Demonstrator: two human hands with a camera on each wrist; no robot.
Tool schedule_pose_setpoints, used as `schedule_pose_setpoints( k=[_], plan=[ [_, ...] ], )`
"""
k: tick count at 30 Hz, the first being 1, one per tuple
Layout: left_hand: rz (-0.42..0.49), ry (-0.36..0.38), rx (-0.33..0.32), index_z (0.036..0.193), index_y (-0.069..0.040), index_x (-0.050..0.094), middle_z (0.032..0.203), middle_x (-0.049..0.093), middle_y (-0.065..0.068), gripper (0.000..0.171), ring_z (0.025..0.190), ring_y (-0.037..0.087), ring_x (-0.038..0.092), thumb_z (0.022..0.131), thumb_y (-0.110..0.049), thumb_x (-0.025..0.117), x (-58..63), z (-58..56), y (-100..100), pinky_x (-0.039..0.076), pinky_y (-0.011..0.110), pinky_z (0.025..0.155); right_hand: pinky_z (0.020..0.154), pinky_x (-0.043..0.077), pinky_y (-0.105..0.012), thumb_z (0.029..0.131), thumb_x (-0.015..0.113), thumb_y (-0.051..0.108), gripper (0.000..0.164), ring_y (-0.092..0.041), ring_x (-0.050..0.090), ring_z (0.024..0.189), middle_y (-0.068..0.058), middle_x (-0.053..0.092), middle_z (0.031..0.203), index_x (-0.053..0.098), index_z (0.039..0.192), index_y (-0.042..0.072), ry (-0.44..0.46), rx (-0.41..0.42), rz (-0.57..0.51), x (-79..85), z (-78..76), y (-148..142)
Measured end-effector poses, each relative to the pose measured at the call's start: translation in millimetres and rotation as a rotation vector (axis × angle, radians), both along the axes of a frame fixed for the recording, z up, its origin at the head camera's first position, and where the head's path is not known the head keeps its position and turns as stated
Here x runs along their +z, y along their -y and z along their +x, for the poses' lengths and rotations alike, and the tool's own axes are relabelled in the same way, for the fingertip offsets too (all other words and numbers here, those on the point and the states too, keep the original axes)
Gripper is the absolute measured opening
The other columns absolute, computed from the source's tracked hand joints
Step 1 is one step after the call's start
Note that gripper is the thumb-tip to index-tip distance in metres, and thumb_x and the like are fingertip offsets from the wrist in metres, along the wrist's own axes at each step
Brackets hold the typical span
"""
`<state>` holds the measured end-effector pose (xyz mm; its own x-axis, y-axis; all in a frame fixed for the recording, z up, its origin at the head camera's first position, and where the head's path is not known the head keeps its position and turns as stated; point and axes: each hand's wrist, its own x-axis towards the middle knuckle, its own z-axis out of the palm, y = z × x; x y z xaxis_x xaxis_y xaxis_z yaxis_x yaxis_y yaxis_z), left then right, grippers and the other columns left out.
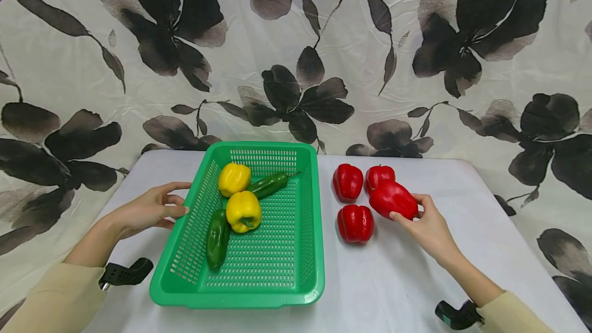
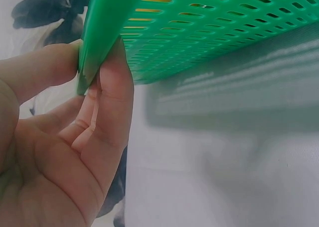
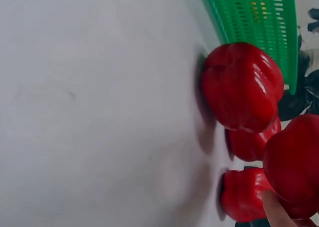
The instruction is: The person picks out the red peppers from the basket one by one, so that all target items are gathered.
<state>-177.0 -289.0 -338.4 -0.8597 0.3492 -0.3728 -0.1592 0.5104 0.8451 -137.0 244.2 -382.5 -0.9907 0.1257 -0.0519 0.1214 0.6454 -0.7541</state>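
My left hand (image 1: 154, 208) pinches the left rim of a green plastic basket (image 1: 307, 292), thumb on the outer face and fingers under the lip, as the left wrist view shows. Inside the basket lie two yellow bell peppers (image 1: 243, 211) and two long green chili peppers (image 1: 218, 239). To the right of it, my right hand (image 1: 427, 227) grips a red bell pepper (image 1: 393, 200) between thumb and fingers, raised over the table. Three more red bell peppers (image 1: 355, 224) sit on the table close by, in the gap between basket and hand.
A white-covered table (image 1: 393, 281) carries everything. Behind it hangs a pale cloth (image 1: 370, 81) with dark flower prints. Black wrist cameras (image 1: 126, 272) are strapped to both forearms. The basket's right wall stands close beside the red peppers.
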Motion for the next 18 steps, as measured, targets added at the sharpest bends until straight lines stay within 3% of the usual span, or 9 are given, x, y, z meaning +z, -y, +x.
schedule_pose_setpoints(
  k=[7,18],
  plan=[
    [0.002,-0.005,-0.001,0.146,-0.003,0.008,0.100,0.053,0.017,0.077,0.085,0.026,0.062,0.090,-0.016,0.058,-1.2,0.1,1,0.055,0.041,0.079,0.077,0.055,-0.042,0.082,0.065,0.041,0.077,-0.039,0.046,0.109,-0.024,0.041,0.128,0.028,0.133,-0.003,0.020,-0.032,0.022,-9.0,4.5,-4],
    [0.005,-0.004,0.003,0.146,-0.003,0.010,0.100,0.052,0.018,0.075,0.085,0.026,0.062,0.090,-0.016,0.058,0.6,0.2,0,0.055,0.041,0.079,0.080,0.054,-0.045,0.083,0.065,0.041,0.079,-0.042,0.042,0.114,-0.026,0.039,0.129,0.026,0.134,-0.005,0.108,-0.057,0.040,-17.1,10.0,-5]
  ],
)
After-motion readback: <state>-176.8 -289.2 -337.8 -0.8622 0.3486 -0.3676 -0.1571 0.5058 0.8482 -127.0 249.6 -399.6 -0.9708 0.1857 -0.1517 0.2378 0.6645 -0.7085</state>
